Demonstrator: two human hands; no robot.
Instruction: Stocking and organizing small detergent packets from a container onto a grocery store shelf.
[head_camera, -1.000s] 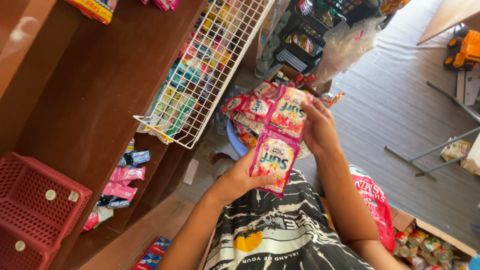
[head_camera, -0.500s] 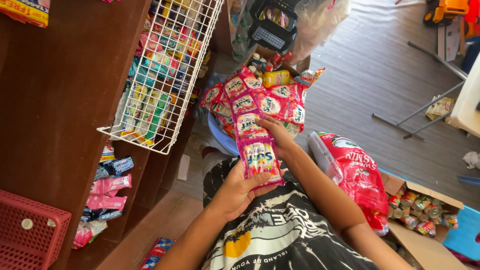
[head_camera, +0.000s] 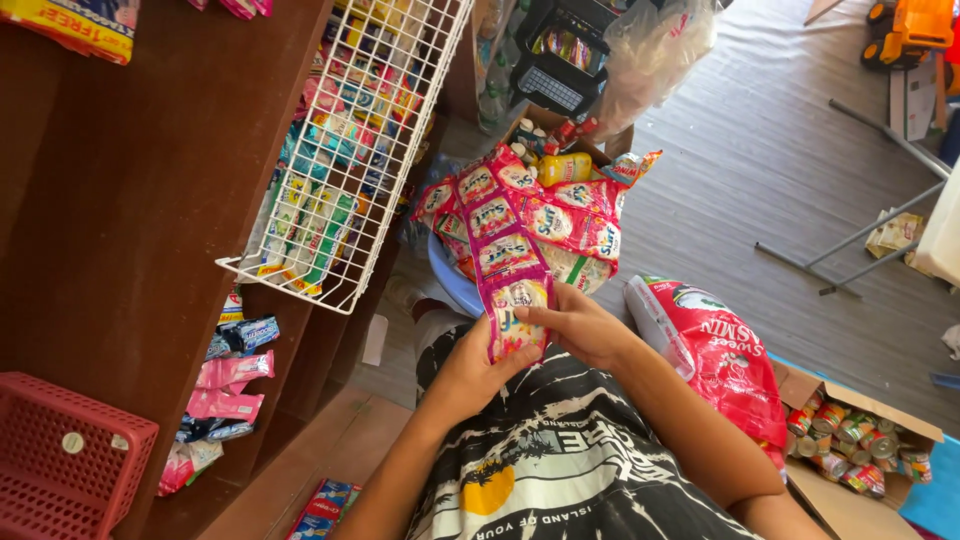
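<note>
Both my hands hold a strip of pink sachets (head_camera: 508, 262) in front of my chest. My left hand (head_camera: 470, 372) grips the strip's near end from below, and my right hand (head_camera: 577, 325) pinches the same end from the right. The strip runs away from me to a pile of like pink sachets (head_camera: 560, 215) lying on a blue tub (head_camera: 450, 282). A black and white printed shirt (head_camera: 560, 460) covers my lap under the hands.
A white wire basket (head_camera: 345, 160) of packets hangs on the brown wooden shelf unit (head_camera: 130, 220) at left. A red plastic basket (head_camera: 60, 470) sits low left. A big red bag (head_camera: 715, 350) and a cardboard box of cans (head_camera: 850, 440) lie at right.
The sachet strip has come down and closer to my body. My right hand moved from the far sachets back to the strip's near end beside my left hand.
</note>
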